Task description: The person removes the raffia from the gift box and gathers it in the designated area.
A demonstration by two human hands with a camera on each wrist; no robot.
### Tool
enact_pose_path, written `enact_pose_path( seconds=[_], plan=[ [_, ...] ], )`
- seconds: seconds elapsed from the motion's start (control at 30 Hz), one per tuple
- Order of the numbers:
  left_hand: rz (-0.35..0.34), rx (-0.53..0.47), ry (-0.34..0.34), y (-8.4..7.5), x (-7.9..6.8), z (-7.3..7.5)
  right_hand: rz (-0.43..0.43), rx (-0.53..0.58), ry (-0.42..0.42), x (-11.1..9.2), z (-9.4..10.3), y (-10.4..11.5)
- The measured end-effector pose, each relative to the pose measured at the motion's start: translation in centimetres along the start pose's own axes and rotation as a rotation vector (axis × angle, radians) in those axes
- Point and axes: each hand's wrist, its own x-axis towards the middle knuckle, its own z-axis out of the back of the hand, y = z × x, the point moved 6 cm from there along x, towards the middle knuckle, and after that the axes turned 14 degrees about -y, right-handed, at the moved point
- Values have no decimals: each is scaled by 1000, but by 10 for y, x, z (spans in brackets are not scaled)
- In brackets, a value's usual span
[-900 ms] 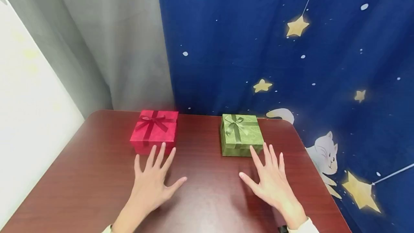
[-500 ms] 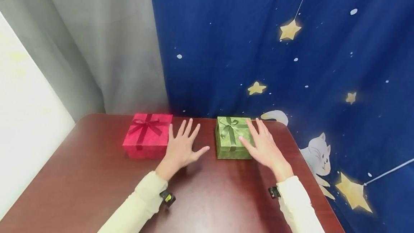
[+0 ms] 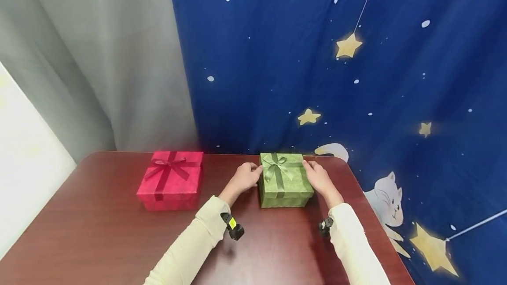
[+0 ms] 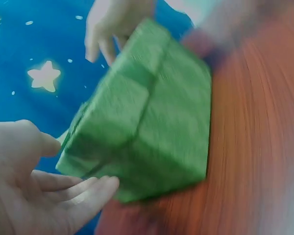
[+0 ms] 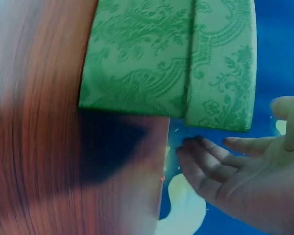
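Note:
A green gift box (image 3: 293, 188) with a ribbon bow on its lid stands near the table's back edge. Beside its left side is my left hand (image 3: 244, 178), its fingertips right at the lid in the left wrist view, fingers (image 4: 95, 193) fairly straight. On the other side my right hand (image 3: 320, 179) reaches along the box; the right wrist view shows its loosely bent fingers (image 5: 206, 169) just off the lid's edge. Farther left sits a red gift box (image 3: 186, 186) with a dark red bow, apart from both hands.
The dark red-brown wooden table (image 3: 99, 236) has a rounded back edge. Close behind it hangs a blue curtain (image 3: 253, 78) with stars and a cat, next to a grey curtain (image 3: 111, 56). Small black wrist devices sit at both cuffs.
Both hands have moved forward to the sides of the green box, the left one swinging right, past the red box. Their spread fingers have drawn closer together. The head view has shifted slightly.

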Motion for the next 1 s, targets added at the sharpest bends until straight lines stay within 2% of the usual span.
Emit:
enact_pose_path(
  seconds=[0.1,0.2,0.33,0.5,0.73,0.9,1.0],
  plan=[
    [150,-186,-9,9,2,-5,-34,56,-12,1,-3,2],
    [205,-291,-42,13,4,-5,-60,113,-30,1,-4,6],
    [228,-355,-48,15,4,-9,-84,150,-48,0,-2,3],
    [202,-354,-60,10,3,-12,-75,190,-52,-2,2,-3],
    [161,-309,-74,0,-1,-8,-42,206,-73,-2,9,-1],
    [98,-249,-84,-8,-3,-5,-39,203,-101,-4,13,1],
    [35,-218,-106,-15,-4,-1,-41,200,-128,-6,16,2]
  ],
)
